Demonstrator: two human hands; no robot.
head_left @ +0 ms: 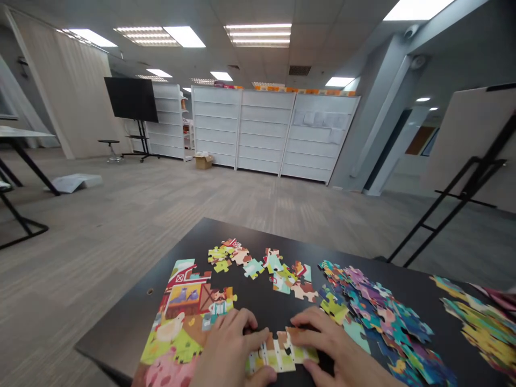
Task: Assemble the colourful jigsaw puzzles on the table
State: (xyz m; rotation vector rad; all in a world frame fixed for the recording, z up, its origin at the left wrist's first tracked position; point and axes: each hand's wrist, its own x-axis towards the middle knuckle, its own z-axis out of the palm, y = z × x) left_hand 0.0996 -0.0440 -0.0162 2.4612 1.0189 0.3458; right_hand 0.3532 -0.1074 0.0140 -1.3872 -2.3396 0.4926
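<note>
Joining puzzle pieces (284, 362) toward the near edge of the surface (137, 312), we pinch opposite ends, left hand (231, 346) and right hand (332, 344); the next push likely needs aligned tabs.

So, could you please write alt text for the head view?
Left hand and right hand hold fence-patterned puzzle pieces on a black table, beside a partly assembled farm puzzle. Loose pieces lie beyond and to the right, with white shelving behind.

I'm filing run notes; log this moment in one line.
left hand: on fence pieces; right hand: on fence pieces; farm puzzle: partly assembled; loose pieces: beyond hands
</note>
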